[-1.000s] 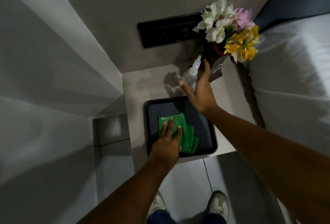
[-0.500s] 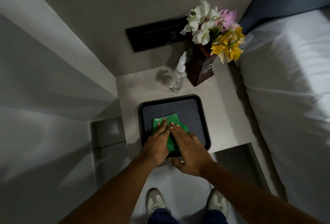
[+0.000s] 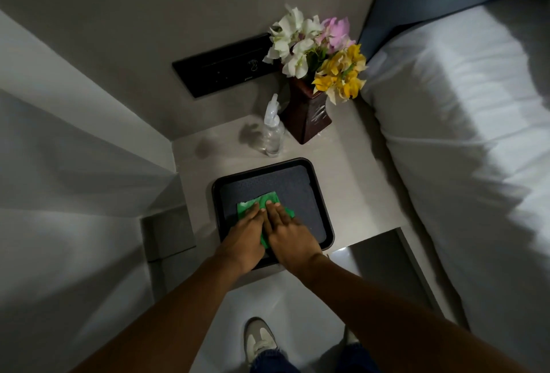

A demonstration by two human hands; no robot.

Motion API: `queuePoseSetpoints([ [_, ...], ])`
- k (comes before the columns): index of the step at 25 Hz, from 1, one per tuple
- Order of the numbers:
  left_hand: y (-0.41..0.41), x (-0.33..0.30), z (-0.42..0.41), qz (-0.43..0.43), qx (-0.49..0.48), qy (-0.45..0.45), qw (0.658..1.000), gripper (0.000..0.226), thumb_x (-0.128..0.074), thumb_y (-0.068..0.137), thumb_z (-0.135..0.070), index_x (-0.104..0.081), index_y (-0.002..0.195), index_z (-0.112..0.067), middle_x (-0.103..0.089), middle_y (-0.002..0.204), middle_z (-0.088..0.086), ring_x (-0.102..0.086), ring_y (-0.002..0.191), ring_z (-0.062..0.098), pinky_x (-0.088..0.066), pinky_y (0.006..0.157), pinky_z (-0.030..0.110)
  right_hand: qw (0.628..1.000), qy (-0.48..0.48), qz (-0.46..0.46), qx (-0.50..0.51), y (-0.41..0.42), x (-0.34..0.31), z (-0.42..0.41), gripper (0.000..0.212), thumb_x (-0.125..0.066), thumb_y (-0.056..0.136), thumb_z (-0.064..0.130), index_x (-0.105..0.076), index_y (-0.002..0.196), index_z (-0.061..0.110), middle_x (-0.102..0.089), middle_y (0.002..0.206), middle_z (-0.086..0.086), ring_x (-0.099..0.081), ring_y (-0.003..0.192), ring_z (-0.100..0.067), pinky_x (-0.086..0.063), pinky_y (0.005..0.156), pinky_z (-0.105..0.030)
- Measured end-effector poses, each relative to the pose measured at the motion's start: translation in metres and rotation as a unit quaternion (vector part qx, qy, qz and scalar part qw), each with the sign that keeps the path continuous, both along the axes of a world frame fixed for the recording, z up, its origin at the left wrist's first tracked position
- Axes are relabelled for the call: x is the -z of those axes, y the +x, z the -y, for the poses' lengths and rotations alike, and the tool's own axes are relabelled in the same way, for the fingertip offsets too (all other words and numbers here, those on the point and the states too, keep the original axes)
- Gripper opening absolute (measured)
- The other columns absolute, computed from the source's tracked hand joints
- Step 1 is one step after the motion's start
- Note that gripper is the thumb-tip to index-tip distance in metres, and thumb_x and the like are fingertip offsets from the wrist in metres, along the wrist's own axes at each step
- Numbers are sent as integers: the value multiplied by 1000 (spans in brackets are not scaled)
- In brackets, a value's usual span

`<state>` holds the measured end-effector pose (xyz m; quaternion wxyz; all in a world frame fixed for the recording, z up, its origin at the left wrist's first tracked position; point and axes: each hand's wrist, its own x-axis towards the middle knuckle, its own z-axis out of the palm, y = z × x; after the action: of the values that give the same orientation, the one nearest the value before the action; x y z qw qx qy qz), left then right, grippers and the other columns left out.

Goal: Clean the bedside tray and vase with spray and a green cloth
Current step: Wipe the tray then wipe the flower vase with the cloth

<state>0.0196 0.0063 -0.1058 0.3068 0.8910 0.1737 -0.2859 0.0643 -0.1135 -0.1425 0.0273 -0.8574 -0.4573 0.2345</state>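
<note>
While both hands, left hand (image 3: 245,234) and right hand (image 3: 290,235), pressed flat, no closed grip, on the green cloth (image 3: 258,203) in the black tray (image 3: 323,203) at lower centre, wiping seemed underway; the vase (image 3: 308,118) and spray bottle (image 3: 272,134) above stood untouched on the desk (image 3: 357,188).

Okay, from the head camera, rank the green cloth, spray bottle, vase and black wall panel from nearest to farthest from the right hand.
1. green cloth, under the right hand, on the tray.
2. spray bottle, beyond the tray.
3. vase, right of the bottle, slightly farther.
4. black wall panel, on the back wall.
</note>
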Motion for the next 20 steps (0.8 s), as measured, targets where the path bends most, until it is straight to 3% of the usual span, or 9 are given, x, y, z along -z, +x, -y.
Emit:
queuePoseSetpoints([
  [2, 7, -12, 4, 8, 8, 11, 1000, 65, -51, 89, 1, -28, 148, -18, -27, 157, 3, -31, 141, 23, -29, 116, 36, 999, 4, -29, 26, 1, -3, -3, 59, -43, 99, 11, -15, 150, -1, -15, 160, -23, -22, 147, -35, -41, 109, -51],
  [4, 11, -26, 10, 48, 29, 27, 998, 62, -50, 89, 0, -33, 146, -20, -37, 152, 0, -41, 136, 21, -36, 112, 35, 997, 22, -44, 59, 6, -8, -3, 48, -45, 97, 7, -34, 143, -1, -38, 150, -24, -44, 135, -36, -50, 98, -47],
  [6, 15, -44, 19, 123, 57, 41, 990, 56, -48, 89, 0, -44, 140, -22, -47, 146, -4, -50, 129, 17, -46, 103, 35, 989, 44, -84, 117, 17, -14, 0, 38, -48, 94, 6, -47, 132, -1, -57, 131, -22, -60, 113, -36, -52, 87, -44],
  [8, 27, -64, 26, 217, 98, 41, 970, 52, -50, 86, 1, -52, 134, -21, -52, 142, -6, -52, 127, 14, -52, 96, 33, 969, 96, -160, 164, 30, -21, 9, 36, -54, 90, 6, -52, 126, -1, -63, 120, -21, -63, 103, -37, -52, 83, -42],
  [10, 51, -81, 28, 313, 148, 63, 936, 47, -53, 87, -2, -53, 133, -14, -52, 141, 0, -50, 130, 16, -50, 99, 33, 935, 185, -213, 216, 38, -29, 23, 24, -55, 84, 1, -60, 108, 0, -67, 105, -21, -64, 93, -38, -50, 73, -36],
  [13, 104, -106, 27, 362, 204, 141, 899, 44, -40, 94, -14, -46, 137, -9, -45, 147, 7, -41, 136, 24, -42, 103, 38, 855, 299, -240, 349, 42, -44, 45, 26, -56, 85, 2, -61, 110, 8, -69, 96, -14, -64, 83, -24, -45, 67, -25],
  [16, 146, -126, 25, 353, 202, 178, 896, 47, -43, 94, -13, -42, 140, -7, -39, 151, 9, -35, 140, 25, -43, 103, 43, 745, 427, -243, 451, 47, -58, 54, 23, -58, 91, 9, -62, 112, 13, -69, 92, -4, -62, 78, -7, -47, 69, -14],
  [19, 169, -135, 26, 330, 256, 221, 881, 48, -46, 95, -13, -38, 143, -6, -34, 154, 11, -31, 142, 27, -39, 106, 43, 610, 490, -236, 576, 65, -62, 61, 18, -59, 92, 12, -62, 110, 13, -70, 97, -9, -67, 89, -21, -55, 78, -33],
  [20, 173, -136, 25, 317, 264, 234, 881, 48, -45, 97, -14, -36, 143, -6, -32, 155, 11, -29, 143, 27, -37, 108, 43, 583, 495, -229, 602, 74, -62, 63, 19, -58, 93, 14, -60, 112, 13, -69, 100, -9, -66, 93, -25, -54, 80, -36],
])
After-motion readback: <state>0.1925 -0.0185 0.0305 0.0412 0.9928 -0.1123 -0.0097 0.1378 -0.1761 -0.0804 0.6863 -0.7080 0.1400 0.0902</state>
